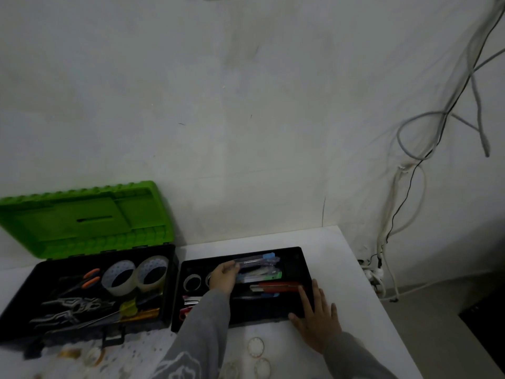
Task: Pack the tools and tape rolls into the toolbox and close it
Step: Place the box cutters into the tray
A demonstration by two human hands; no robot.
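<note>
The toolbox [170, 285] stands open at the left of the white table [344, 272], its green lid [82, 220] tilted back against the wall. Inside its black base two clear tape rolls [120, 277] sit side by side at the back, with orange-handled pliers [91, 277] to their left and a yellow-handled screwdriver [128, 308] among other tools in front; those are too dim to tell apart. Just right of the box lies a black tray [304, 259], out of the box and touching or nearly touching its side. The tray holds a small tape ring [192, 282] at its left, a green cutter [263, 276] and a red cutter [276, 287]. The left hand [224, 277], in a grey sleeve, reaches into the tray, its fingers curled round the near end of a clear cutter [258, 260] at the tray's back. The right hand [317, 317] lies flat with straight, spread fingers on the tray's front right corner, holding nothing. Grey cables [410, 160] hang down the wall at right.
</note>
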